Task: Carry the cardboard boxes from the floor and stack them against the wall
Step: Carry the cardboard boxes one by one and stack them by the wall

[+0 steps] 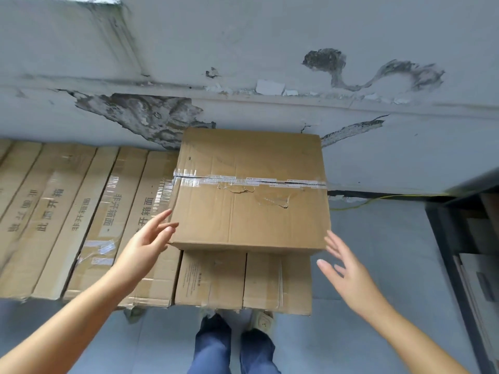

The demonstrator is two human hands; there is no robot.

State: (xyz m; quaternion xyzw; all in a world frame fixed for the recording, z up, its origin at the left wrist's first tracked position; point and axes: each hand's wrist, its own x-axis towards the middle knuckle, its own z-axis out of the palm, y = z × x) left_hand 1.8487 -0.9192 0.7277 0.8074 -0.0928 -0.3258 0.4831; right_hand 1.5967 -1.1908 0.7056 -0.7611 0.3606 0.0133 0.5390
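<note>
A taped brown cardboard box [251, 190] sits on top of a lower cardboard box [243, 282], its far edge close to the cracked grey wall [270, 49]. My left hand [145, 244] hovers with straight fingers just off the top box's near left corner, fingertips almost at its edge. To the right of the near right corner is my right hand [348, 273], also held out with fingers spread, a small gap away from the box. Neither hand holds anything.
Several long flat cardboard cartons [67, 217] with printed characters stand side by side to the left of the stack. A dark metal shelf frame [448, 238] rises at the right. A yellow cable [378, 199] runs along the wall base. My legs and shoes [235, 344] stand on grey floor.
</note>
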